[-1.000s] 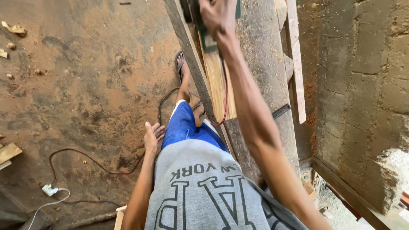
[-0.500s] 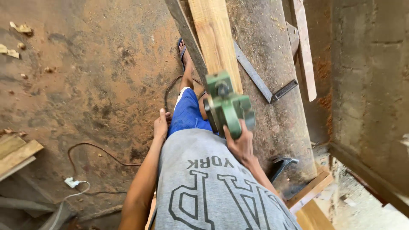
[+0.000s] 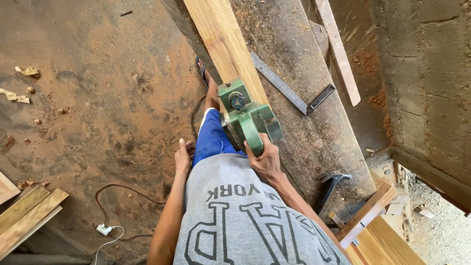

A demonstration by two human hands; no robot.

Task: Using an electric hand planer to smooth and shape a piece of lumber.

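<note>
My right hand [image 3: 265,159] grips the rear handle of a green electric planer [image 3: 246,117]. The planer sits on a long pale wooden plank [image 3: 221,37] that lies along a sawdust-covered workbench [image 3: 314,142]. My left hand [image 3: 183,156] hangs at my side against my blue shorts, holding nothing, fingers loosely apart. A grey printed shirt fills the bottom of the view.
A metal try square [image 3: 289,91] lies on the bench right of the plank, with a thin wooden strip [image 3: 338,54] beyond it. A hammer [image 3: 329,184] rests near the bench end. A power cord and plug [image 3: 104,228] trail over the dirt floor; wood offcuts [image 3: 24,216] lie at left.
The planer has come back along the plank toward my body, from arm's length to close in front of me. My left hand stays by my thigh.
</note>
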